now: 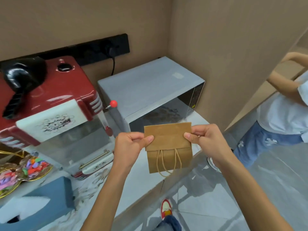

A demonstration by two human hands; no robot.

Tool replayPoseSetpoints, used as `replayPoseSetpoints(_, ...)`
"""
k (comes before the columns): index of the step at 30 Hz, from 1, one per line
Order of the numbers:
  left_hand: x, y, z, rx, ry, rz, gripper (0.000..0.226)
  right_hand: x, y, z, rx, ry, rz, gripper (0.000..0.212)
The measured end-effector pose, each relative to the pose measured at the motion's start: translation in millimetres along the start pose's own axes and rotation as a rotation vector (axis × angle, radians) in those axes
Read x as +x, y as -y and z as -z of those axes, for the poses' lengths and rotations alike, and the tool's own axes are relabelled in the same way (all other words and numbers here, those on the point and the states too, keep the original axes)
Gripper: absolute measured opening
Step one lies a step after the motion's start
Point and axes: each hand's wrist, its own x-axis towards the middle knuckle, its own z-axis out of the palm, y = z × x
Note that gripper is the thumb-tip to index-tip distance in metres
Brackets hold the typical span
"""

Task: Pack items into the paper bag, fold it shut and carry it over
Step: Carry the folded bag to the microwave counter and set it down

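Folded paper bag held up in both hands above the near edge of the surface.

On the far side of the pale surface (143, 179) stand a grey microwave (150, 90) and, to its left, a red popcorn machine (50, 104). In front of them the small brown paper bag (168, 147) hangs in the air, its top flap folded down and its twine handles dangling. The left hand (130, 147) pinches the bag's left edge; the right hand (208, 140) pinches its right edge.

Bare countertop (141, 179) lies near; the microwave (150, 90) blocks far, the popcorn machine (55, 114) left, open floor (275, 189) right.
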Motion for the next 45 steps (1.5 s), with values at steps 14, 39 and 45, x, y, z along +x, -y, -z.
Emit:
replayPoseSetpoints(14, 88.0, 1.3, -87.2, -0.032, -0.185, 0.146, 0.015, 143.1, -24.8, 68.4, -0.008, 0.262, -0.014, 0.028)
replayPoseSetpoints(39, 97.2, 121.4, -186.6, 0.177, -0.533, 0.494, 0.052, 243.8, -183.2, 42.7, -0.436, 0.594, -0.08, 0.039)
replayPoseSetpoints(45, 96.6, 132.0, -183.4, 0.228, -0.452, 0.528, 0.026, 245.9, -189.9, 42.6, -0.473, 0.629, -0.114, 0.022)
